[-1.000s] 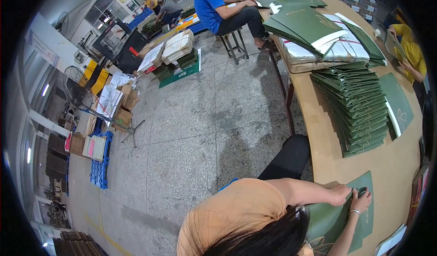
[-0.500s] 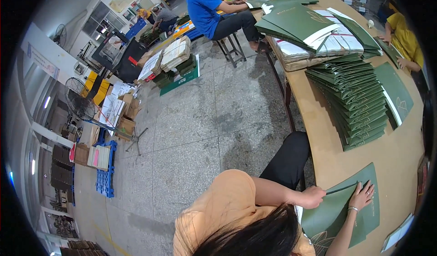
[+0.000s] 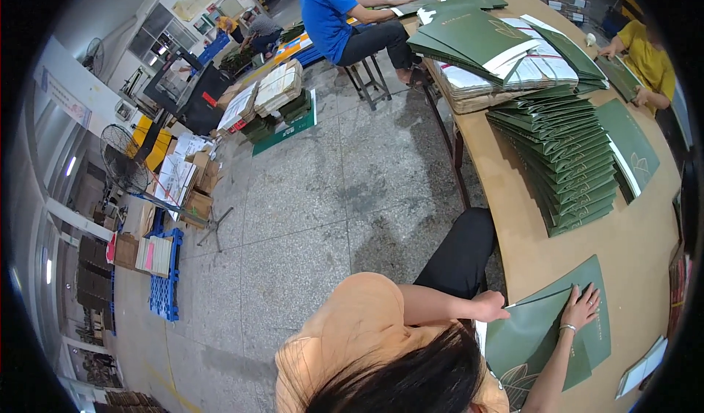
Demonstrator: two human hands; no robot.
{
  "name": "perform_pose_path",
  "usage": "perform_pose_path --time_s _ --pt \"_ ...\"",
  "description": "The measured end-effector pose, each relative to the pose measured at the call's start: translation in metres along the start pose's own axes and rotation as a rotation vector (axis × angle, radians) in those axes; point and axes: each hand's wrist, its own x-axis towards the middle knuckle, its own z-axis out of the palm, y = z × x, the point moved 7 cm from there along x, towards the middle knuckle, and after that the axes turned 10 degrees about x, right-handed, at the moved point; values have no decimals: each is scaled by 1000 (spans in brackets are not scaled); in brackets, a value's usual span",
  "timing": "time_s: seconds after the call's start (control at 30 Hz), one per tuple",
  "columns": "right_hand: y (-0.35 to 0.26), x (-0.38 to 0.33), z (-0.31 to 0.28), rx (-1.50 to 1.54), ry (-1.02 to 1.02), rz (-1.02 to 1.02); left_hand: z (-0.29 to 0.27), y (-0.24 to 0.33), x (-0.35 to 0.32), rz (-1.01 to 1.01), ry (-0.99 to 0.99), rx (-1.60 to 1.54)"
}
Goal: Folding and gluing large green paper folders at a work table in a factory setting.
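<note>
A flat green paper bag (image 3: 524,340) with a gold leaf outline lies on the tan table before me, partly overlapping another green sheet. My left hand (image 3: 490,306) is closed at the bag's left edge, at the end of a thin pale slit or fold line; its fingertips seem to pinch the edge. Flat on the green paper, near the line's far end, rests my right hand (image 3: 581,306), fingers stretched out, a ring and bracelet showing. Long dark hair hides the lower left part of the bag.
Beyond my hands stands a fanned pile of folded green bags (image 3: 561,167), behind it a paper bundle (image 3: 469,97) topped with green sheets. A person in yellow (image 3: 649,72) works across the table (image 3: 513,215); another in blue (image 3: 326,17) sits farther along. White-edged papers (image 3: 642,367) lie near right.
My left hand has slid left along the line toward the bag's edge. The right hand stays nearly in place. The person in yellow has lifted a green piece.
</note>
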Motion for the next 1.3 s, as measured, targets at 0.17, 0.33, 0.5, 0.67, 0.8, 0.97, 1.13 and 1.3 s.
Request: perform_pose_path --time_s 0.17,0.33,0.5,0.67,0.8,0.97,1.13,1.3 --pt "0 -3 -6 20 -5 14 -3 10 -8 43 67 -17" --pt "-7 4 -16 66 -26 19 -8 19 -18 102 213 -71" --pt "-8 5 -24 131 -32 13 -19 38 -13 55 158 172" --pt "-11 2 -24 178 -44 41 -16 101 1 445 288 188" --pt "-3 1 -15 236 -54 43 3 152 35 812 367 -13" --pt "-9 -7 -21 312 -33 35 16 144 57 796 326 105" --pt "-3 -4 -17 345 60 18 17 153 50 749 335 329" --pt "-8 0 -14 354 66 4 17 154 51 720 345 407"
